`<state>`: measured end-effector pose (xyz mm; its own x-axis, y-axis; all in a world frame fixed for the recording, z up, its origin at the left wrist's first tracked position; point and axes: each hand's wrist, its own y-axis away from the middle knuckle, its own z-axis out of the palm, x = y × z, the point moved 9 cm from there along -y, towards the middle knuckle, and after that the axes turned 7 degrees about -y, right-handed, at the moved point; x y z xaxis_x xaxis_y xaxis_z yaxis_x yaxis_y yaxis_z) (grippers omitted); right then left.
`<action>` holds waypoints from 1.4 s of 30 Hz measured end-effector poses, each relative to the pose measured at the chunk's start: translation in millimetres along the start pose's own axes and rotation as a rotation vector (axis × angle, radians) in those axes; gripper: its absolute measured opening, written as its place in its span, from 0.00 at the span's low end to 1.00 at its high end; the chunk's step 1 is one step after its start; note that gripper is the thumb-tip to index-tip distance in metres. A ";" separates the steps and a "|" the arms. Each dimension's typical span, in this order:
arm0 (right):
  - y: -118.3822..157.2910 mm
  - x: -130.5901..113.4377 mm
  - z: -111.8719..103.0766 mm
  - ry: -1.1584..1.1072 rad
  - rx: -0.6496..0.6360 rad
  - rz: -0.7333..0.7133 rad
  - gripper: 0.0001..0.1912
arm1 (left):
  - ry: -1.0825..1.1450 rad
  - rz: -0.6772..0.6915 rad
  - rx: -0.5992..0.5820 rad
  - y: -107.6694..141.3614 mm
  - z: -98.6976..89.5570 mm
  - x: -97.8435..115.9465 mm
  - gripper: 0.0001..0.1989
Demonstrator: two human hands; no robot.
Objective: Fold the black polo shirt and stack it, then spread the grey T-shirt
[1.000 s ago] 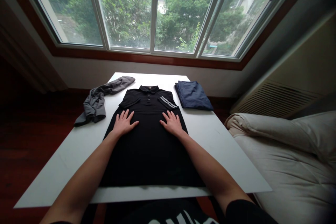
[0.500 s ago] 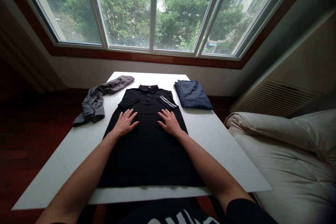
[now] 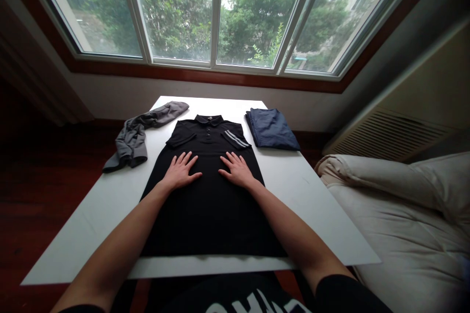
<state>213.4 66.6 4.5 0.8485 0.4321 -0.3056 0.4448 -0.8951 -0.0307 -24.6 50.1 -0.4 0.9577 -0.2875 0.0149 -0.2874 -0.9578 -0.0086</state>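
Note:
A black polo shirt (image 3: 215, 215) lies flat, front side up, on the white table (image 3: 312, 210). Its collar points towards the window, and both short sleeves are folded in over the chest; the one on the right has two pale stripes. My left hand (image 3: 180, 171) rests palm down on the left half of the shirt, fingers spread. On the right half, my right hand (image 3: 237, 170) lies flat with its fingers apart. Neither hand grips the cloth.
Crumpled grey clothing (image 3: 132, 139) lies along the table's left edge, partly hanging over it. Folded dark blue cloth (image 3: 273, 128) sits at the back right. A beige sofa (image 3: 396, 205) stands at the right, and a window (image 3: 246, 19) is beyond the table.
My left hand has slid slightly to the right across the shirt. My right hand has hardly moved. The camera view has shifted a little.

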 end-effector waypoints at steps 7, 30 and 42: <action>-0.8 7.5 -2.1 -0.010 -0.007 0.074 0.38 | -0.024 -0.139 -0.006 -0.3 4.0 -26.8 0.45; 3.8 -0.9 -8.6 0.000 0.008 -0.060 0.34 | 0.016 0.115 0.046 3.4 -4.7 5.3 0.40; 0.7 23.4 -5.4 -0.010 0.040 0.125 0.38 | -0.014 -0.118 0.003 3.4 1.7 -24.1 0.43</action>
<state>235.1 76.7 2.5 0.8934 0.3163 -0.3191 0.3241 -0.9456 -0.0300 -48.6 53.8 -2.6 0.9850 -0.1726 0.0017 -0.1725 -0.9849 -0.0106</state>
